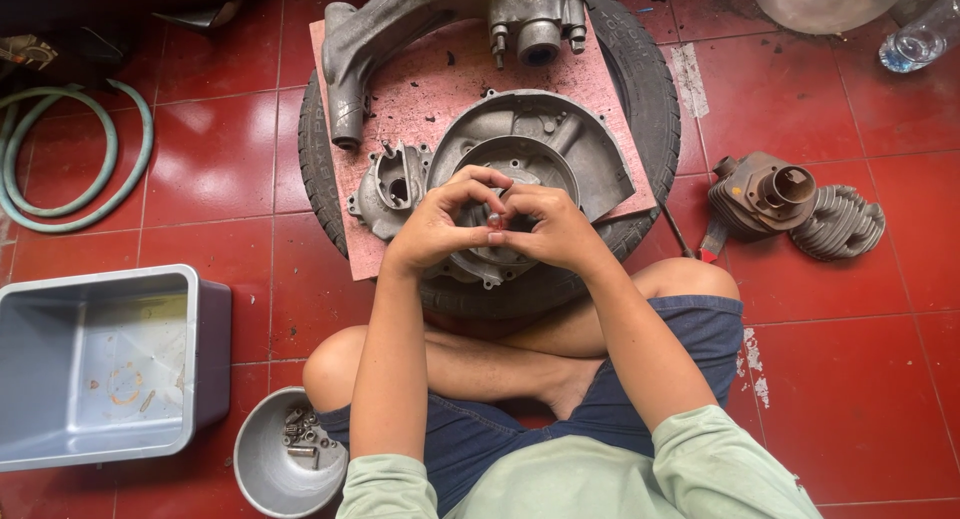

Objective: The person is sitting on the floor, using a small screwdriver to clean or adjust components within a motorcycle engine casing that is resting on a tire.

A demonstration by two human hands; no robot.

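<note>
Here the person sits cross-legged on the red tiled floor [860,379], both hands meeting over a round grey cast-metal engine casing [545,159] that rests on a reddish board [440,79] laid across a black rubber tyre [650,89]. The left hand [440,224] and right hand [550,227] together pinch a small metal part [493,220] between their fingertips, just above the casing's central ring. Being tiny and held only at the tips, the part could likely slip and drop into the casing's recess. A grey metal bowl of loose bolts [285,464] sits near the left knee.
</note>
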